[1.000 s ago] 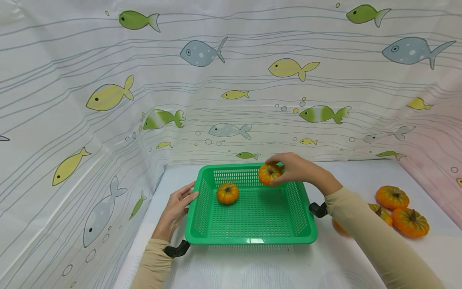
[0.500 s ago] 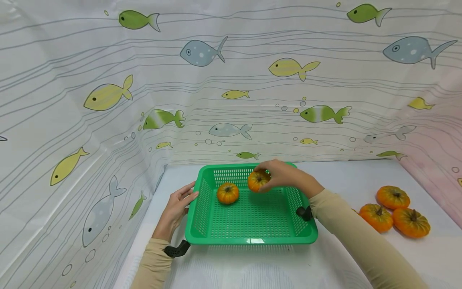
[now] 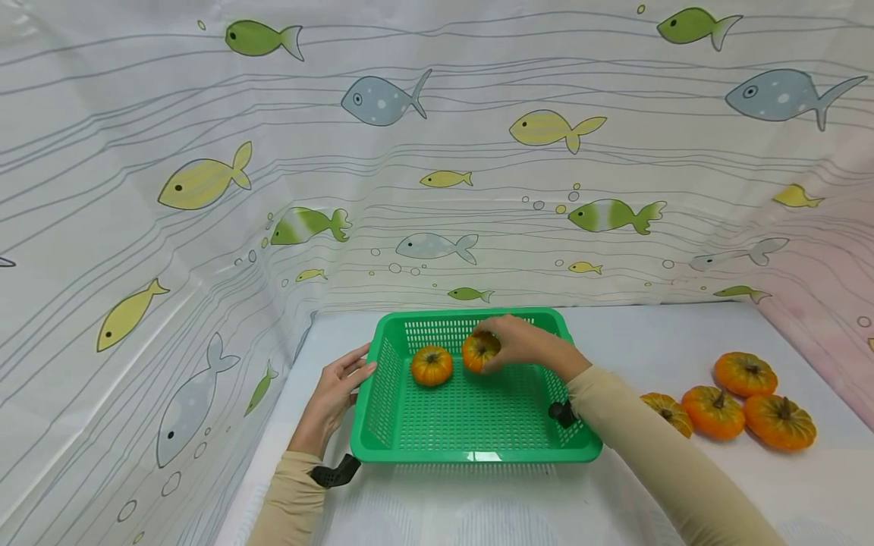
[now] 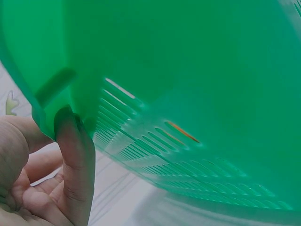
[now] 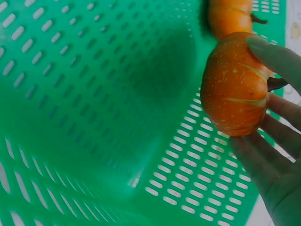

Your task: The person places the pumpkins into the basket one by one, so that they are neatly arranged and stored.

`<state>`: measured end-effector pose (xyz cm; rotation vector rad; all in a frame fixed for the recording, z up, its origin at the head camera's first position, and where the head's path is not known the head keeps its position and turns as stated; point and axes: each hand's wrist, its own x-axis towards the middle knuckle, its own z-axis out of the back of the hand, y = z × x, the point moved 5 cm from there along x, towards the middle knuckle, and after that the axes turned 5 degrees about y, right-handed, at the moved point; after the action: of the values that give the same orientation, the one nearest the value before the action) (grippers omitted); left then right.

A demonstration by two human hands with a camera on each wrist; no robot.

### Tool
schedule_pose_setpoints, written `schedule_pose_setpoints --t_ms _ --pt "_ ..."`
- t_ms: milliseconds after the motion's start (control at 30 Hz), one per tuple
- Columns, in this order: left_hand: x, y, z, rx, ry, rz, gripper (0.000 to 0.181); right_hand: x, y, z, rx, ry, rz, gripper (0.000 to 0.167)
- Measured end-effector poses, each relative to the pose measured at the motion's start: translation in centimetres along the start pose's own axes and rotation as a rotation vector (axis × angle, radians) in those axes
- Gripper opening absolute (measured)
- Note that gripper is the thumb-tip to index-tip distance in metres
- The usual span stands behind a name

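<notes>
A green plastic basket (image 3: 471,455) with slotted walls stands on the table. Inside its back part my right hand (image 3: 520,345) grips a small orange pumpkin (image 3: 478,353), fingers and thumb around its sides. In the right wrist view this pumpkin (image 5: 235,89) shows its stem toward the palm and a shadow falls on the basket floor. Another small pumpkin (image 3: 432,366) sits in the basket, to the left of the held one. At the left rim my left hand (image 3: 336,394) holds the basket; the left wrist view has thumb and fingers (image 4: 77,165) pinching the rim.
To the right of the basket, several pumpkins (image 3: 713,413) lie on the white table (image 3: 635,341), one partly behind the right sleeve (image 3: 655,447). A fish-patterned sheet (image 3: 478,212) rises behind and along the left.
My right hand has moved left and lower into the basket with the pumpkin, closer to the one inside. More of the pumpkins on the right show now. My left hand stays at the rim.
</notes>
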<state>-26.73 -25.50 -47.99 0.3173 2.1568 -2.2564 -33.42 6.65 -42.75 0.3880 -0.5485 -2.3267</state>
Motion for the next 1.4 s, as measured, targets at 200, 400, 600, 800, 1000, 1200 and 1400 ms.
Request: schedule_pose_setpoints --t_ms 200,400,600,800,1000,1200,1400 --pt "0.0 -0.1 0.0 0.006 0.0 -0.001 0.062 0.4 0.0 -1.0 -0.031 -0.004 0.028 0.06" --pt "0.0 0.0 0.0 -0.001 -0.002 0.003 0.061 0.9 0.1 -1.8 -0.076 -0.013 0.056 0.059" --pt "-0.1 0.0 0.1 0.002 -0.004 0.007 0.062 1.3 -0.3 -2.5 -0.104 -0.02 0.079 0.055" --pt "-0.1 -0.1 0.0 0.003 -0.004 0.0 0.061 1.2 -0.4 -2.8 -0.115 -0.02 0.099 0.051" --pt "0.1 0.0 -0.1 -0.006 -0.006 -0.008 0.059 0.7 -0.1 -2.5 -0.118 -0.019 0.121 0.053" --pt "0.1 -0.1 -0.1 -0.002 -0.007 -0.011 0.06 0.7 -0.1 -2.6 -0.086 -0.023 0.122 0.053" --pt "0.0 0.0 -0.1 0.0 -0.01 -0.008 0.06 1.0 -0.2 -2.8 -0.076 -0.012 0.096 0.055"
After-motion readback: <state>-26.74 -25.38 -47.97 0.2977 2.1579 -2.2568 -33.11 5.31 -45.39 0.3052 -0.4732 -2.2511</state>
